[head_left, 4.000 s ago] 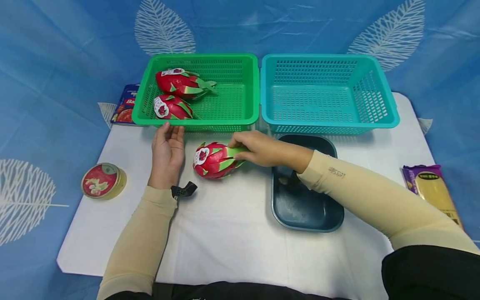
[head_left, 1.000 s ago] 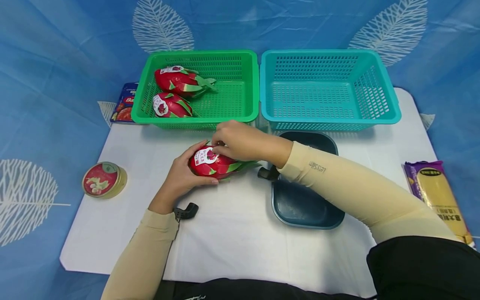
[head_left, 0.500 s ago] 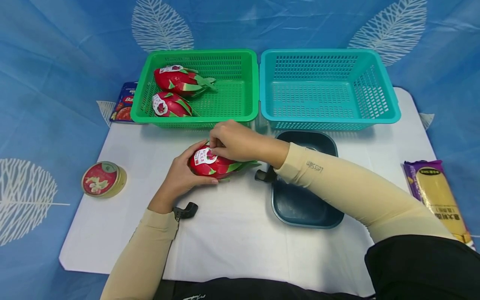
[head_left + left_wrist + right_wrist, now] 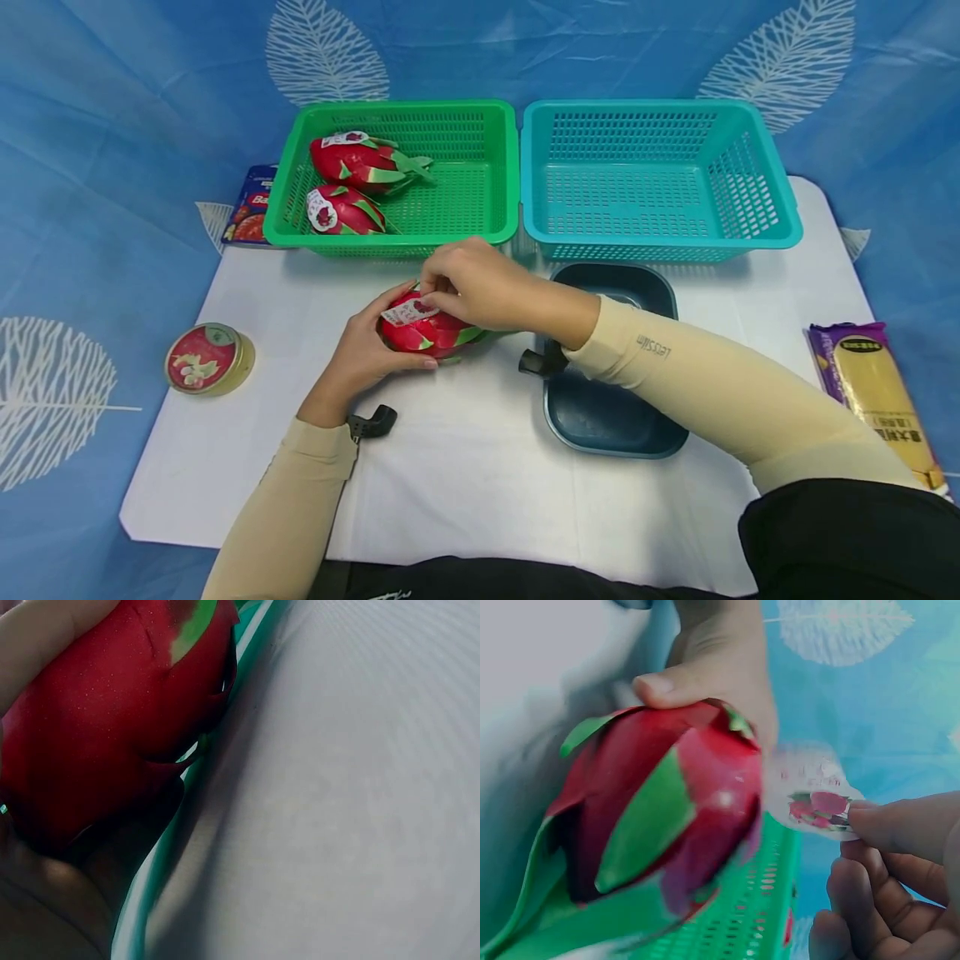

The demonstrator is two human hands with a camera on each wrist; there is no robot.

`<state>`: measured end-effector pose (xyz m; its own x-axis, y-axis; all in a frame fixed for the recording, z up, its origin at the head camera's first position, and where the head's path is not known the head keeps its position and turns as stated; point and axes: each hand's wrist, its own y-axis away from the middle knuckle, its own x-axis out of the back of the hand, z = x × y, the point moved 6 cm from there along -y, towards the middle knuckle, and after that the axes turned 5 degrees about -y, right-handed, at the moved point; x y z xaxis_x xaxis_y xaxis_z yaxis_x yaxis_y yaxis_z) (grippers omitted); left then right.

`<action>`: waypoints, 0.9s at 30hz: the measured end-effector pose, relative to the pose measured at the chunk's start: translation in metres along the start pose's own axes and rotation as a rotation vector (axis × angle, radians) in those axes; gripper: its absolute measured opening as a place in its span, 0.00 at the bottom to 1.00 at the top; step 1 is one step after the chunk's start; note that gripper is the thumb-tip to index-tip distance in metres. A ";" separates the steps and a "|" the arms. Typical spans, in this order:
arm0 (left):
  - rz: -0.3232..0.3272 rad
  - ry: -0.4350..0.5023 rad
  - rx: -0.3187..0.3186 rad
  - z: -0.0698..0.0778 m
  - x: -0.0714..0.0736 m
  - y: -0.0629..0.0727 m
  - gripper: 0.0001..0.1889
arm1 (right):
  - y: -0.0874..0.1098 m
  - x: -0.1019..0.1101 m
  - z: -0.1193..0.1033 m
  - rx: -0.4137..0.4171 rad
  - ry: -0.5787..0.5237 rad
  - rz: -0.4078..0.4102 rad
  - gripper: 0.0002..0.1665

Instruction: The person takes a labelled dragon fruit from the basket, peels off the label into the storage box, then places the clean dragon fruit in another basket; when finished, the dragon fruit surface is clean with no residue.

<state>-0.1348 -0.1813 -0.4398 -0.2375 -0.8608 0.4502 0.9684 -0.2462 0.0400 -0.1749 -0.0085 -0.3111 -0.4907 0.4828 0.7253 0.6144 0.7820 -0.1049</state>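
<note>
A red dragon fruit (image 4: 420,337) with green scales lies on the white table, its leafy end to the right. My left hand (image 4: 363,354) grips its left end, thumb in front and fingers behind. Between thumb and forefinger my right hand (image 4: 487,287) pinches the edge of a white sticker with a dragon fruit picture (image 4: 817,802). In the right wrist view the sticker stands out from the fruit's side; its far edge meets the fruit's outline, and I cannot tell how much still sticks. Red skin beside my curled fingers fills much of the left wrist view.
Behind stands a green basket (image 4: 465,242) with two labelled dragon fruits (image 4: 367,162) in it, beside a turquoise basket (image 4: 660,246). A dark blue tub (image 4: 615,417) sits under the right forearm. A round tin (image 4: 206,358) is left; a yellow packet (image 4: 877,400) is right.
Earlier my right hand held the fruit's leafy end and my left hand was apart from it. Now the left grips the fruit, and the right has lifted the sticker up over the last half second.
</note>
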 end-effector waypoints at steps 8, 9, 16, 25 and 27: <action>0.016 -0.006 -0.005 0.001 -0.001 -0.002 0.57 | 0.045 0.041 0.014 -0.063 -0.088 0.104 0.02; 0.017 -0.008 -0.003 0.001 -0.001 -0.002 0.57 | 0.054 0.046 0.018 -0.090 -0.099 0.115 0.02; 0.015 -0.017 0.003 0.000 0.000 0.000 0.56 | 0.119 0.074 0.050 -0.300 -0.137 0.218 0.02; 0.022 -0.021 0.013 -0.001 0.000 0.001 0.55 | 0.165 0.070 0.082 -0.461 -0.028 0.195 0.04; 0.019 -0.014 0.010 -0.001 -0.001 0.000 0.55 | 0.169 0.065 0.090 -0.515 -0.030 0.165 0.05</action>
<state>-0.1342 -0.1804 -0.4411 -0.2176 -0.8590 0.4634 0.9735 -0.2249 0.0402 -0.1590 0.1901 -0.3433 -0.3748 0.5999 0.7068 0.9045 0.4039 0.1369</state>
